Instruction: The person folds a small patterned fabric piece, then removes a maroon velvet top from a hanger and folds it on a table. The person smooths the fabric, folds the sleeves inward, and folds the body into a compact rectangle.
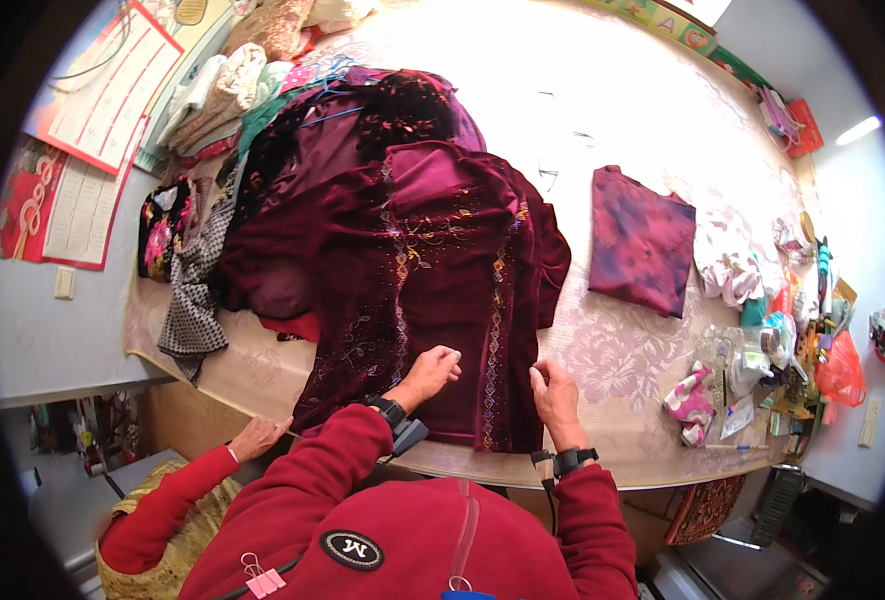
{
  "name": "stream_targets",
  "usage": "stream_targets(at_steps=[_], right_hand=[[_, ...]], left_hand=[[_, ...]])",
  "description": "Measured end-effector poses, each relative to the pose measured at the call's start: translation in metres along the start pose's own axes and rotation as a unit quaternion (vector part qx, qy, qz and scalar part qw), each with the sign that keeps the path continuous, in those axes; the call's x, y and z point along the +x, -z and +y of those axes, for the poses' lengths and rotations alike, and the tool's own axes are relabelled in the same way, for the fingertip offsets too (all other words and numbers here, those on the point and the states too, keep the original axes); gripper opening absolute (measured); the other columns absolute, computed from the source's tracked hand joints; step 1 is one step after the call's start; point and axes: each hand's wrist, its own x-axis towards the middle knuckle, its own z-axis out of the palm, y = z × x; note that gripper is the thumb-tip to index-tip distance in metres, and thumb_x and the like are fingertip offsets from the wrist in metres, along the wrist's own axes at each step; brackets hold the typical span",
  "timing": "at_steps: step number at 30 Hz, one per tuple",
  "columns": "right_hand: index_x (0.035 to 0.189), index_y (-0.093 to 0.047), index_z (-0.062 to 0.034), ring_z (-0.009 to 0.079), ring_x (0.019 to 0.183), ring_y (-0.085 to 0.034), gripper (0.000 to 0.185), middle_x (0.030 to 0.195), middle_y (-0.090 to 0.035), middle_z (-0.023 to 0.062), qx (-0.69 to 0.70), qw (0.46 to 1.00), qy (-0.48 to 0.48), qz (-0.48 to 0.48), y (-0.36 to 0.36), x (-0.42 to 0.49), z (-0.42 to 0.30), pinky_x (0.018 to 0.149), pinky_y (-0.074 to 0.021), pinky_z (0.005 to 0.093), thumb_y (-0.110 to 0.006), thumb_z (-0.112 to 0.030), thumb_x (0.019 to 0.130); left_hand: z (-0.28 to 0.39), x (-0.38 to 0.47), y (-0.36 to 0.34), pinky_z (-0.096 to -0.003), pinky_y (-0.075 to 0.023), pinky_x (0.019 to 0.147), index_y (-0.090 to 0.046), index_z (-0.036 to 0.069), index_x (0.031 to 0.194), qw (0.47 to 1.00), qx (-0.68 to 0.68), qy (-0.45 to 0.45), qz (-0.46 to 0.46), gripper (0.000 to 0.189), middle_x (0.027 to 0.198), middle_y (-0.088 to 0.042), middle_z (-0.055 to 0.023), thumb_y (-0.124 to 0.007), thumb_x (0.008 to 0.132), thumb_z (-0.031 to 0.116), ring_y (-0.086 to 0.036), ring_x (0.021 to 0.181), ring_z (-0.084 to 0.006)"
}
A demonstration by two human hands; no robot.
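A dark maroon velvet garment (pixel 442 315), with two bands of colourful beaded or sequinned trim and vine patterns, lies spread before me. My left hand (pixel 431 373) is over its lower middle, fingers loosely curled; whether it pinches any cloth I cannot tell. Beside the garment's lower right edge is my right hand (pixel 557 394), its fingers bent inward, with no clear sign of a grip. Pink lining (pixel 431 176) shows at the top of the velvet. To the right lies a folded red-and-purple patterned garment (pixel 641 240).
Another person's hand (pixel 258 439) touches the velvet's lower left edge. Piled dark clothes (pixel 337 135) with blue hangers lie behind. A black-and-white patterned cloth (pixel 198 285) hangs over the table's left edge. Plastic bags (pixel 750 360) and small items crowd the right, near a red bag (pixel 841 371).
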Motion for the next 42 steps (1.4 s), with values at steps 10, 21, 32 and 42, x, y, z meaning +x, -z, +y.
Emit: stream_targets(at_steps=[10, 21, 32, 42], right_hand=[[0.099, -0.064, -0.0024, 0.0346, 0.080, -0.073, 0.033, 0.081, -0.073, 0.0166, -0.063, 0.996, -0.067, -0.003, -0.079, 0.046, -0.028, 0.074, -0.0572, 0.0456, -0.080, -0.029, 0.087], [0.097, -0.071, 0.0001, 0.0185, 0.065, -0.071, 0.017, 0.073, -0.071, 0.0120, -0.012, 0.977, 0.126, -0.169, -0.024, 0.084, -0.062, 0.065, -0.0571, 0.0333, -0.071, -0.017, 0.094], [0.100, -0.069, -0.0092, 0.0366, 0.089, -0.070, 0.010, 0.101, -0.068, 0.0126, -0.014, 0.943, 0.331, 0.001, -0.083, 0.273, -0.189, 0.077, -0.0561, 0.0462, -0.069, -0.017, 0.093], [0.089, -0.072, -0.0098, 0.0317, 0.085, -0.068, 0.022, 0.082, -0.070, 0.0080, -0.136, 0.912, 0.370, -0.113, -0.136, 0.302, -0.234, 0.078, -0.0523, 0.0469, -0.082, -0.028, 0.080]], left_hand=[[0.004, 0.000, -0.013, -0.0326, -0.0577, 0.079, -0.065, 0.000, 0.115, 1.000, 0.014, -0.022, -0.011, 0.041, 0.096, -0.072, -0.0097, -0.055, 0.108, 0.039, -0.070, 0.084, -0.0162], [0.027, 0.006, 0.014, -0.0325, -0.0555, 0.073, -0.067, 0.000, 0.113, 0.993, -0.118, 0.017, 0.025, 0.037, 0.092, -0.072, -0.0048, -0.056, 0.107, 0.034, -0.068, 0.079, -0.0145], [0.206, 0.082, 0.162, -0.0442, -0.0544, 0.087, -0.065, 0.005, 0.103, 0.785, 0.299, -0.346, 0.418, 0.013, 0.107, -0.065, -0.0135, -0.066, 0.090, 0.008, -0.065, 0.103, -0.0360], [0.252, 0.169, 0.213, -0.0483, -0.0561, 0.074, -0.070, 0.007, 0.092, 0.767, 0.448, -0.170, 0.427, 0.021, 0.087, -0.071, -0.0134, -0.071, 0.087, 0.027, -0.071, 0.084, -0.0358]])
